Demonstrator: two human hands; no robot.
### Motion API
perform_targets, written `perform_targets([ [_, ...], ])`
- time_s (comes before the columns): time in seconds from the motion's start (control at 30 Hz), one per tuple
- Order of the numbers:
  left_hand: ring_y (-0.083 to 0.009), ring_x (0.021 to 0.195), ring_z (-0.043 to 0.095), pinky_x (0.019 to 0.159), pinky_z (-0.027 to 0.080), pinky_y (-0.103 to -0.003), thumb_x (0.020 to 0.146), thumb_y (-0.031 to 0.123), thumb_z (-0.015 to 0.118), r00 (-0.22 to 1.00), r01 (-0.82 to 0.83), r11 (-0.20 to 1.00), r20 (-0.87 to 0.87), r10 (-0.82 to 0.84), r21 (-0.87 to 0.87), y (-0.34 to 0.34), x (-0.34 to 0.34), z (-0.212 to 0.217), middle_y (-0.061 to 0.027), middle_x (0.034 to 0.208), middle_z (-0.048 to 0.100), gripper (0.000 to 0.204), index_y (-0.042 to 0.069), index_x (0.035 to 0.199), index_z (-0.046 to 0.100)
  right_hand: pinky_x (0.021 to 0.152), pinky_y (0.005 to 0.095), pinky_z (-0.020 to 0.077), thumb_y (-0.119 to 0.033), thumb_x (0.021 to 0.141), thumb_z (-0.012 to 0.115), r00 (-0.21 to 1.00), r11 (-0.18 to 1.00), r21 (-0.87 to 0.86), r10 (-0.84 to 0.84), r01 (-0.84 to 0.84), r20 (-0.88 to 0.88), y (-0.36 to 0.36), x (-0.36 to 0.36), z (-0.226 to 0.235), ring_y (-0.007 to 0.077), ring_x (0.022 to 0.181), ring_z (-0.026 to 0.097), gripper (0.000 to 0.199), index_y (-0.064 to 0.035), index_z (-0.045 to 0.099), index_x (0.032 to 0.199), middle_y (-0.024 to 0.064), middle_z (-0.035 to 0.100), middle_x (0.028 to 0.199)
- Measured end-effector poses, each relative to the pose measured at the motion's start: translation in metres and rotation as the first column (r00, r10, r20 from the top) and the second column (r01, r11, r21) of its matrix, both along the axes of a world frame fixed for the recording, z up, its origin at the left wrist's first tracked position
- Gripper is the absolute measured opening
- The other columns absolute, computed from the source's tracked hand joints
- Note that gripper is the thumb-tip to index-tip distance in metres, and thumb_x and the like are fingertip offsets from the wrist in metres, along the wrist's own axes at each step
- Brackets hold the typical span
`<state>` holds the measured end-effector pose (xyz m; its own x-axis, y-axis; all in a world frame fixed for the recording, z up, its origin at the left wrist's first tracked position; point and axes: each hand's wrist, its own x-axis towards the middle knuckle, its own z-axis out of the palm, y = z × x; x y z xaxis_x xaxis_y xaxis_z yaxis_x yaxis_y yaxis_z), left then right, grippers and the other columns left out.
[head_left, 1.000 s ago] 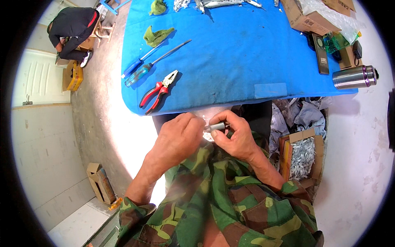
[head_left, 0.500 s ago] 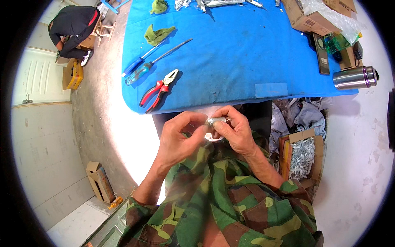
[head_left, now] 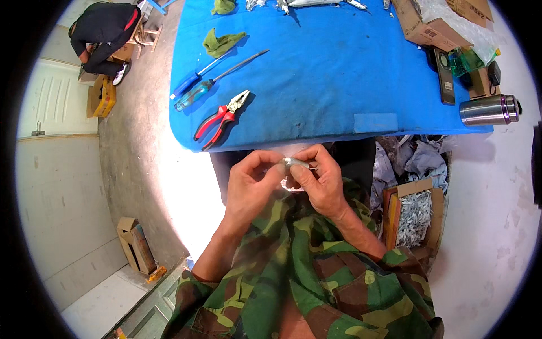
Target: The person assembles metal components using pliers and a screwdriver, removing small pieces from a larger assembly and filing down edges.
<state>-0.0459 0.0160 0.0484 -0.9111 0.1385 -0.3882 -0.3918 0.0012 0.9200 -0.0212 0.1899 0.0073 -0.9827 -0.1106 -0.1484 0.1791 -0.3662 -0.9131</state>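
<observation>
A small silver cylindrical metal piece [head_left: 297, 162] is held over my lap, just off the table's near edge. My right hand [head_left: 323, 183] grips its body between thumb and curled fingers. At its left end, my left hand [head_left: 248, 186] pinches with thumb and forefinger; the exact contact is partly covered by the fingertips. Red-handled pliers [head_left: 223, 118] lie on the blue-covered table [head_left: 316, 73], ahead of my left hand. Beyond them are a screwdriver with a teal handle [head_left: 195, 95] and another with a blue handle [head_left: 186, 85].
Green cloths [head_left: 221, 42] and silver parts [head_left: 316, 3] lie farther back. At the right are a steel flask [head_left: 490, 109], a dark flat box [head_left: 445, 79] and an open carton [head_left: 432, 34]. A box of silver strips [head_left: 415, 217] stands low right. Another person [head_left: 104, 31] sits bent over, far left.
My left hand has closed in on the piece's left end, and both hands have drawn slightly nearer each other. The view has shifted a little; the tools have stayed put.
</observation>
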Motion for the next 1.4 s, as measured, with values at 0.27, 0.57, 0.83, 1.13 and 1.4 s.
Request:
perform_targets([
  [0.27,-0.0108,0.078,0.063,0.070,0.052,-0.026,0.098,0.003,0.070,0.999,0.027,0.993,0.040,-0.032,0.114,-0.006,-0.005,-0.005,-0.0048,0.097,0.071,0.009,-0.001,0.106,0.069,0.076,0.0279,0.0587,-0.011,0.104,0.066,0.999,0.997,0.076,0.027,-0.024,-0.036,-0.004,0.000,0.003,0.0121,0.087,0.070,0.020,0.0011,0.056,0.116,0.0090,0.071,0.103],
  [0.57,-0.0093,0.085,0.064,0.074,0.053,-0.026,0.099,0.008,0.071,1.000,0.003,0.999,-0.010,-0.003,-0.048,-0.004,-0.003,-0.005,-0.0034,0.100,0.071,0.018,-0.002,0.114,0.069,0.074,0.0269,0.0576,-0.012,0.105,0.062,0.995,0.999,0.002,-0.040,0.040,0.093,-0.009,-0.004,-0.004,0.0110,0.084,0.069,0.018,0.0006,0.057,0.117,0.0097,0.071,0.103],
  [0.83,-0.0278,0.101,0.070,0.084,0.058,-0.036,0.092,0.009,0.078,0.704,-0.467,0.566,-0.673,-0.227,-0.679,-0.088,-0.073,0.002,-0.0139,0.112,0.073,0.025,0.002,0.115,0.071,0.072,0.0256,0.0514,-0.019,0.108,0.058,0.957,0.967,-0.172,-0.141,0.188,0.253,0.014,-0.014,-0.009,0.0104,0.081,0.066,0.023,-0.0020,0.057,0.125,0.0103,0.074,0.107],
  [1.13,-0.0328,0.118,0.063,0.100,0.052,-0.046,0.088,0.019,0.080,0.717,-0.400,0.205,-0.445,-0.537,-0.893,-0.129,-0.145,-0.018,-0.0130,0.121,0.070,0.040,0.005,0.125,0.071,0.071,0.0273,0.0517,-0.019,0.109,0.055,0.924,0.940,-0.264,-0.110,0.217,0.366,0.016,-0.004,-0.024,0.0122,0.083,0.068,0.028,-0.0026,0.057,0.132,0.0098,0.073,0.110],
  [1.4,-0.0248,0.083,0.063,0.072,0.051,-0.038,0.090,0.013,0.075,0.691,-0.321,0.488,-0.553,-0.465,-0.812,-0.120,-0.114,0.009,-0.0150,0.094,0.067,0.025,0.000,0.111,0.069,0.070,0.0267,0.0506,-0.019,0.110,0.057,0.903,0.935,-0.212,-0.187,0.284,0.387,0.016,0.001,-0.028,0.0116,0.084,0.066,0.025,-0.0037,0.057,0.130,0.0091,0.072,0.112],
])
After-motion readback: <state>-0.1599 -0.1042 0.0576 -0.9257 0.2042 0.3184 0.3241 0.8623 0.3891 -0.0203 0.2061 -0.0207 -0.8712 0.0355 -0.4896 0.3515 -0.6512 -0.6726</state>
